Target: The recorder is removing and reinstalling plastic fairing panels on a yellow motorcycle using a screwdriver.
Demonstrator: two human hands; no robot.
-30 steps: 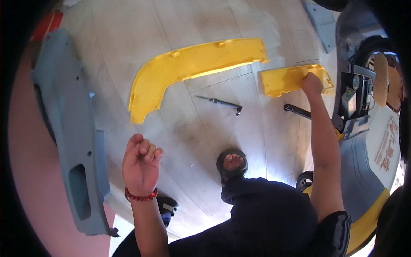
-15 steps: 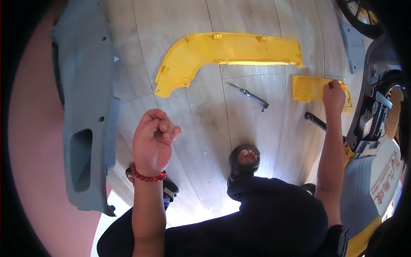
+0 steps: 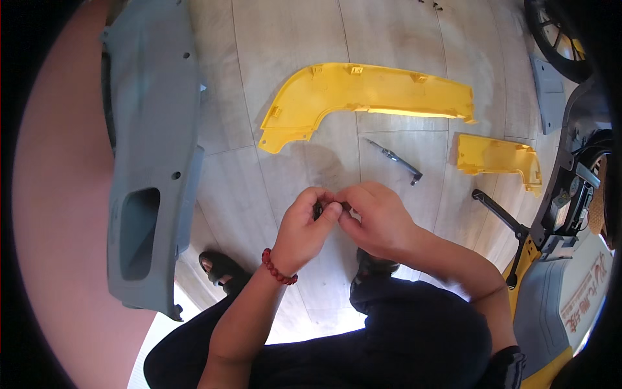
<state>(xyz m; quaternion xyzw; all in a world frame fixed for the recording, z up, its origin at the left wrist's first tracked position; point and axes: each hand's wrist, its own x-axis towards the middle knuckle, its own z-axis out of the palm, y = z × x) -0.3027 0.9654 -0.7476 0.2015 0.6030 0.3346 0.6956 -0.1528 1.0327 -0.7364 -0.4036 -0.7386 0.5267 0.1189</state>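
Observation:
My left hand (image 3: pixel 303 227), with a red bead bracelet at its wrist, is closed around small dark pieces, partly hidden by the fingers. Against its fingertips, my right hand (image 3: pixel 382 220) pinches a small dark piece (image 3: pixel 345 206), too small to name. Both hands meet above the floor in front of my knees. Beyond them lies a long curved yellow plastic panel (image 3: pixel 389 91) with clip tabs. A shorter yellow panel (image 3: pixel 486 155) rests to the right. Between the hands and the panels is a slim metal hand tool (image 3: pixel 396 160) with a dark angled end.
A large grey plastic body part (image 3: pixel 152 117) with a recess stands along the left. At the right is a partly stripped scooter (image 3: pixel 557 214) with a black kickstand (image 3: pixel 499 211). A grey panel (image 3: pixel 549 94) and a wheel (image 3: pixel 556 42) are farther back. Small dark pieces (image 3: pixel 435 6) lie on the floor.
My right hand has left the shorter yellow panel and come to the middle. My left hand has moved right, and the two now meet. The view has shifted slightly.

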